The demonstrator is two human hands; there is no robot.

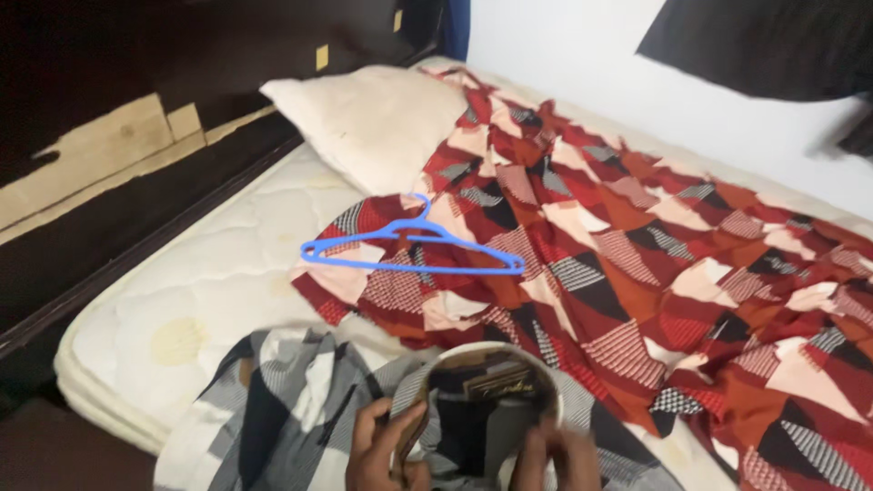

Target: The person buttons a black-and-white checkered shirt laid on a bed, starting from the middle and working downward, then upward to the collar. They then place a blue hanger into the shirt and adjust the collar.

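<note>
Your left hand (382, 450) and right hand (555, 459) both have their fingers closed on the collar of the grey, white and black checked shirt (291, 409), which sits at the near edge of the quilted white mattress (209, 282). A blue plastic hanger (414, 247) lies just beyond on the red patterned sheet (655, 264).

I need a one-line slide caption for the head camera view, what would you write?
Two hands, left and right, hold a grey checked shirt by its collar; a blue hanger lies on the red patterned sheet.

A bare mattress (209, 282) carries a shirt (273, 409) under the hands (382, 450), a patterned sheet (655, 264) and hanger (414, 245) beyond them, probably a pillow (373, 123) farther off
</note>
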